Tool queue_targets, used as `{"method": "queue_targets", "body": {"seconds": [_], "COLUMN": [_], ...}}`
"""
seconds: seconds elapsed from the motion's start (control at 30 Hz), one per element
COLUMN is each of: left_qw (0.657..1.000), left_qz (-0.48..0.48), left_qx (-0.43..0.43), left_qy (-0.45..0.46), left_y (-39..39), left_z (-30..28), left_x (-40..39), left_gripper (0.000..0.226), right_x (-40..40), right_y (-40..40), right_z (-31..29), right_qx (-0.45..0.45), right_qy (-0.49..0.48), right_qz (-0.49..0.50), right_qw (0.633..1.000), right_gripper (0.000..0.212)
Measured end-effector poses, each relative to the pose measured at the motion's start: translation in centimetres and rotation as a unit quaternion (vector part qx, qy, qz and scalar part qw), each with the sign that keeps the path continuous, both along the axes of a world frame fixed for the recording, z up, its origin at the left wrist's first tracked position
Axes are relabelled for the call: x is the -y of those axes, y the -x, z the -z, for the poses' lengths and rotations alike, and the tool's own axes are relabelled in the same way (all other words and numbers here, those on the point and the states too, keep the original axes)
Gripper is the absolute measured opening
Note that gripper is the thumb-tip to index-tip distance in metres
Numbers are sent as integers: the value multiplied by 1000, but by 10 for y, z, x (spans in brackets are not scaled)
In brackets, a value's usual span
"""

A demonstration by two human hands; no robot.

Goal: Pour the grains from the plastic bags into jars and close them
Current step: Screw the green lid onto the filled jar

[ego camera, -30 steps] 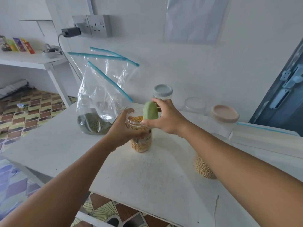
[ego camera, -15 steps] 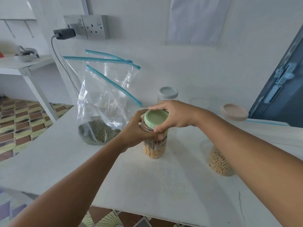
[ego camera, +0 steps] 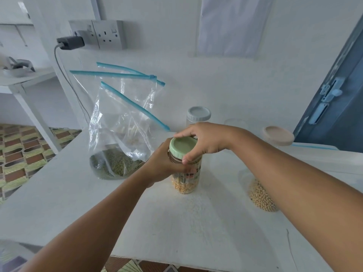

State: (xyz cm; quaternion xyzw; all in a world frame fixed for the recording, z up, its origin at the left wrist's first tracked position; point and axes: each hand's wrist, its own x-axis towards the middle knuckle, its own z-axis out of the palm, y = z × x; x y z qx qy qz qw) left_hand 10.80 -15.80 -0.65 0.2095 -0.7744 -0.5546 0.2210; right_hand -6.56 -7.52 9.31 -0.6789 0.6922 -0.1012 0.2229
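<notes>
On the white tabletop [ego camera: 82,203] a clear jar [ego camera: 185,179] stands upright, partly filled with yellow grains. A green lid [ego camera: 183,146] sits on its mouth. The right hand [ego camera: 206,140] comes over from the right and grips the lid, fingers curled round the far rim and thumb pressed on the near edge. The left hand [ego camera: 165,163] wraps round the jar's upper body just below the lid, holding it in place.

To the left of the jar stands a clear bag [ego camera: 121,134] with a blue zip strip, its mouth open and upright; green grains lie in its bottom. A second bag seems to stand behind it, its blue strips showing above.

Behind the hands is a jar with a grey lid [ego camera: 198,113], close to the wall. Farther right sits a beige lid [ego camera: 278,135] on another clear jar. Under the right forearm a heap of pale beans [ego camera: 260,197] lies in clear plastic; whether this is a bag or a jar I cannot tell.

On the wall, a black charger [ego camera: 69,43] is plugged in beside a double socket [ego camera: 109,34]. A blue door [ego camera: 337,107] stands at the right.
</notes>
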Motion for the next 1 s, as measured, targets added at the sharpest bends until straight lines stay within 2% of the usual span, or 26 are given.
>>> {"method": "queue_targets", "body": {"seconds": [0.13,0.3,0.53,1.0], "left_qw": [999,999,999,1000], "left_qz": [-19,-24,-26,-25], "left_qx": [7,6,9,16], "left_qy": [-29,-35,-36,-10], "left_y": [-1,0,-1,1], "left_z": [4,7,3,5], "left_x": [1,3,-1,3], "left_gripper": [89,93,91,87], "right_x": [2,2,-3,0], "right_y": [-1,1,6,2], "right_z": [0,-4,-8,0], "right_qx": [-10,9,33,-25], "right_qy": [-1,-11,-31,4], "right_qz": [-9,-21,-19,-7], "right_qw": [1000,1000,999,1000], "right_gripper": [92,90,82,83]}}
